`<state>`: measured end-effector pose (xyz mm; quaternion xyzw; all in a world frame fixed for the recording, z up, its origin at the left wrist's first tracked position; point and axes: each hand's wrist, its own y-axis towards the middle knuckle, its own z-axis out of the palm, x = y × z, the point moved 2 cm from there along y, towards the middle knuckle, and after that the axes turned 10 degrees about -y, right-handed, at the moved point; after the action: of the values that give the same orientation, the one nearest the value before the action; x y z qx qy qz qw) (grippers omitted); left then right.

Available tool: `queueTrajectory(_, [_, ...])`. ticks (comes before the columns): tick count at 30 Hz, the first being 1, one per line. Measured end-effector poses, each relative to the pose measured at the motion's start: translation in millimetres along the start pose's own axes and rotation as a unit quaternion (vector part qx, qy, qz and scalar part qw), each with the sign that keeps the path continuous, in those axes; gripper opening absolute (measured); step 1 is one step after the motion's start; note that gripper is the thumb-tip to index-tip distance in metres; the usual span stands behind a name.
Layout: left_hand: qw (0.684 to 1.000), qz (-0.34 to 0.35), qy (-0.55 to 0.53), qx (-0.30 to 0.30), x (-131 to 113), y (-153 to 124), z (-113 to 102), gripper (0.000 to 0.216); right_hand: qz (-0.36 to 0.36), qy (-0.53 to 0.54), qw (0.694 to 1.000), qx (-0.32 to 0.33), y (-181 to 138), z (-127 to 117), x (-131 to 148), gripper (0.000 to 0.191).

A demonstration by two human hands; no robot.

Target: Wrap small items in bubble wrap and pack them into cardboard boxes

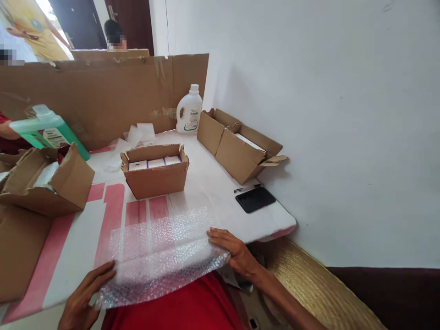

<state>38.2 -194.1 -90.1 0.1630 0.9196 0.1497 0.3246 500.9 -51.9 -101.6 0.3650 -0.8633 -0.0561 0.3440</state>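
Observation:
A clear sheet of bubble wrap [161, 252] lies across the near edge of the table, its front part hanging down over the edge. At its left end, my left hand [84, 295] grips the side of the sheet, fingers extended along the top. My right hand [230, 247] holds the opposite end, fingertips resting on top and the rest of the grip partly hidden. Just beyond the sheet stands a small open cardboard box [156, 181] with white, purple-edged packs [156, 162] inside.
Open cardboard boxes [74, 183] crowd the left side; a longer divided box [237, 151] sits at the right by the wall. A green bottle [65, 133], a white jug [190, 112], a black phone [256, 199] and a pen [245, 188] are on the table. A cardboard partition [120, 91] stands behind.

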Motion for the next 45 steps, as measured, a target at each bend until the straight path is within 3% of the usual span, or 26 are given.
queueTrajectory(5, [0.992,-0.097,-0.022,-0.074,-4,17,1,0.02,0.125,0.094,0.982,-0.103,8,8,-3,0.021])
queueTrajectory(10, [0.97,-0.162,0.026,-0.178,-15,25,13,0.037,0.25,0.048,0.952,-0.17,13,18,7,0.03])
queueTrajectory(16, [0.936,-0.269,0.056,-0.221,-29,31,33,0.042,0.264,-0.05,0.938,-0.22,20,28,17,0.03])
queueTrajectory(20, [0.918,-0.303,0.098,-0.236,-32,32,41,0.046,0.259,-0.111,0.93,-0.235,21,36,20,0.028])
queueTrajectory(28, [0.918,-0.27,0.204,-0.208,-32,41,48,0.046,0.272,-0.161,0.921,-0.229,31,37,22,0.03])
queueTrajectory(32, [0.912,-0.278,0.207,-0.218,-38,47,43,0.044,0.287,-0.163,0.92,-0.211,34,35,18,0.031])
queueTrajectory(36, [0.915,-0.176,0.244,-0.268,-54,55,44,0.044,0.294,-0.16,0.922,-0.195,36,35,16,0.025])
queueTrajectory(38, [0.947,-0.072,0.22,-0.223,-61,60,55,0.047,0.299,-0.16,0.92,-0.196,38,36,17,0.023])
queueTrajectory(41, [0.982,0.062,0.161,-0.08,-65,66,81,0.06,0.31,-0.17,0.915,-0.193,40,35,18,0.022])
queueTrajectory(43, [0.982,0.081,0.166,-0.033,-63,68,95,0.065,0.309,-0.188,0.912,-0.192,43,31,19,0.022])
queueTrajectory(45, [0.981,0.068,0.179,-0.023,-59,68,106,0.069,0.305,-0.21,0.905,-0.211,45,28,26,0.014])
